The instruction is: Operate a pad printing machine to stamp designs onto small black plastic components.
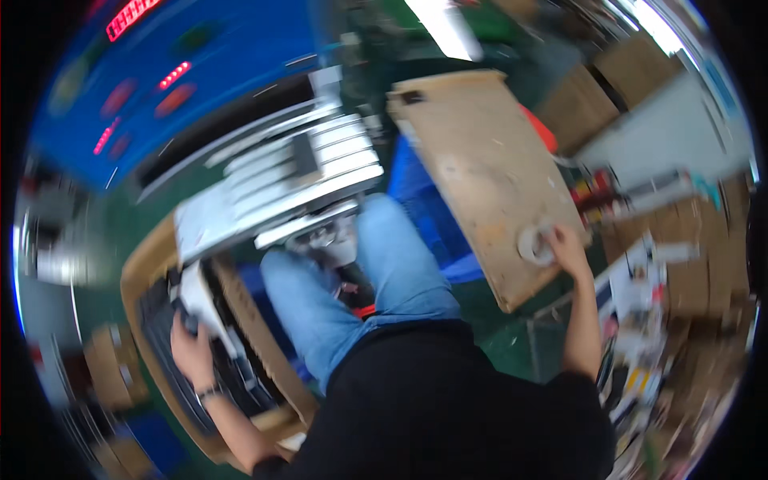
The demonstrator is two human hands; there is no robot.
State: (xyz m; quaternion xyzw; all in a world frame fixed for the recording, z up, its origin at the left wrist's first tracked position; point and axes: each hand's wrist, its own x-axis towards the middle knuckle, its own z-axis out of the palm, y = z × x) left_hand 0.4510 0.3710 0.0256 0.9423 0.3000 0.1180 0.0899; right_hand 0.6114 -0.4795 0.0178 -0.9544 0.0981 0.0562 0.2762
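Left hand (192, 352): at 8 o'clock, above a large cardboard box (272, 344); fingers closed round a small dark piece (189, 322), its detail blurred; dark band (210, 392) at the wrist. In the box: dark slats (156, 324) and a white panel (198, 294).

Right hand (570, 254): at 3 o'clock; fingers touching the 2 o'clock rim of a whitish ring-shaped roll (525, 245), whether gripping it cannot be told. Roll: at the 5 o'clock end of a worn brown tabletop (480, 152), its full contact with the surface unclear.

Slotted metal plate (248, 190): at 10 o'clock, a dark block (305, 156) upon it. Blue machine (240, 48): at 11 o'clock, with lit red displays. Cardboard cartons (580, 104): at 2 o'clock, beyond the tabletop
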